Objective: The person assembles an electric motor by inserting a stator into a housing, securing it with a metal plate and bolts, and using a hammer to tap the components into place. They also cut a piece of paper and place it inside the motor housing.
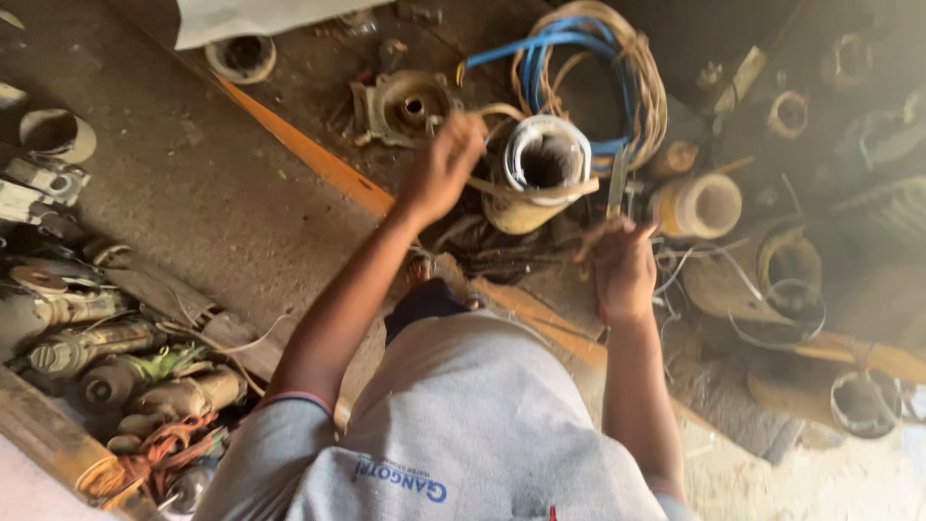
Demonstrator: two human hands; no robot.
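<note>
The motor stator (pixel 542 174) stands upright on the floor (pixel 193 193), its open bore facing up, directly ahead of the person and between the two hands. The left hand (pixel 446 166) is raised just beside the stator's left rim, its grip closed on a tan strip (pixel 526 190) that runs from the fingers across the near side of the stator body, roughly level. The right hand (pixel 619 265) sits lower and to the near right, a little apart from the stator; motion blur hides whether its grip is closed or holds anything. The left hand is the nearer. A coil of blue and tan wire (pixel 598 58) lies behind the stator.
</note>
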